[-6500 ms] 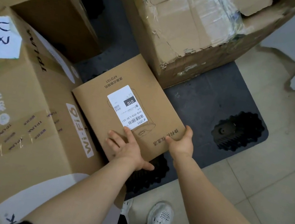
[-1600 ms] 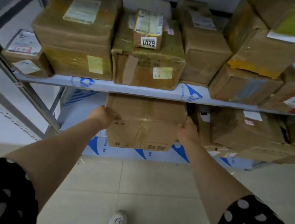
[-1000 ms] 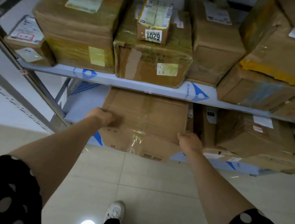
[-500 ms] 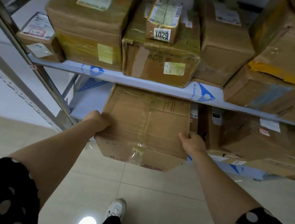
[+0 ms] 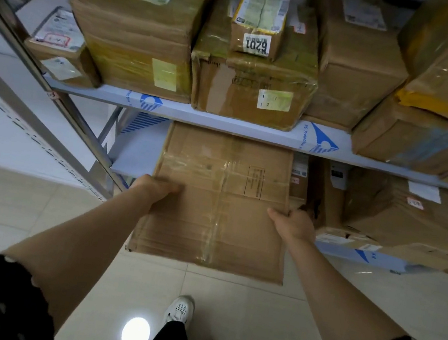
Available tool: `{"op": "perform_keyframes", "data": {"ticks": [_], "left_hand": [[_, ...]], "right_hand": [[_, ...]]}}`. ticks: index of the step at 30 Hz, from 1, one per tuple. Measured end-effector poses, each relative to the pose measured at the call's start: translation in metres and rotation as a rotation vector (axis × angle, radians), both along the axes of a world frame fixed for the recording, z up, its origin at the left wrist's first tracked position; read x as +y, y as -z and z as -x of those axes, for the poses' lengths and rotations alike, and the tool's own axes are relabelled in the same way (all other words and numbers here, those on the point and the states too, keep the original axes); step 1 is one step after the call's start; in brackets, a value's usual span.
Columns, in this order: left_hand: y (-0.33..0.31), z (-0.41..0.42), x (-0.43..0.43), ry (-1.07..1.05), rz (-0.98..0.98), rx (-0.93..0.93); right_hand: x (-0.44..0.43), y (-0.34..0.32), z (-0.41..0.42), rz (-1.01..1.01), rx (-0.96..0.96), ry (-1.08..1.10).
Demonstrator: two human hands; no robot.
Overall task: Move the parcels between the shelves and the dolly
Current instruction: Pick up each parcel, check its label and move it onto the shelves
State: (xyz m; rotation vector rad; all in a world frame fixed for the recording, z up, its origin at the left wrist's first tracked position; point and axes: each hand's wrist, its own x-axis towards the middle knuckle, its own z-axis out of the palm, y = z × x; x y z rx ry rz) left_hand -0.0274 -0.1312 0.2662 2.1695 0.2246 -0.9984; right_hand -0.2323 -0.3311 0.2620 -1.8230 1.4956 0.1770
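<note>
Both hands, left hand (image 5: 159, 188) and right hand (image 5: 295, 224), clasp opposite sides of a large taped brown cardboard box (image 5: 219, 198). Beyond the grip, the box's far end sits under the pale blue shelf (image 5: 167, 108); its near end overhangs the floor

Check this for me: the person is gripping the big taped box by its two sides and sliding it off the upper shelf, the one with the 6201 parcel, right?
Not quite. In the head view, the left hand and right hand do grip the taped box by its sides, but it is coming out of the lower shelf. The upper shelf, above it, holds the 6201 parcel.
</note>
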Motion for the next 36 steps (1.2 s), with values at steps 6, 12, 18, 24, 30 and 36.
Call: {"op": "perform_keyframes", "data": {"ticks": [6,12,18,24,30,36], "left_hand": [[0.047,-0.015,0.035,-0.052,0.013,0.081],[0.015,-0.016,0.007,-0.012,-0.061,-0.051],[0.021,-0.029,-0.002,0.096,-0.022,-0.113],[0.026,-0.035,0.003,0.102,0.003,-0.077],[0.027,-0.021,0.02,0.073,0.014,-0.111],[0.008,0.017,0.073,-0.048,0.099,-0.054]], "right_hand": [[0.017,-0.003,0.007,-0.044,0.149,-0.185],[0.012,0.006,-0.006,-0.056,0.087,-0.141],[0.002,0.013,-0.018,-0.061,0.025,-0.078],[-0.002,0.017,-0.023,-0.173,-0.056,0.048],[0.022,0.019,-0.007,-0.142,-0.159,0.058],[0.051,0.003,0.019,-0.187,-0.15,-0.058]]}}
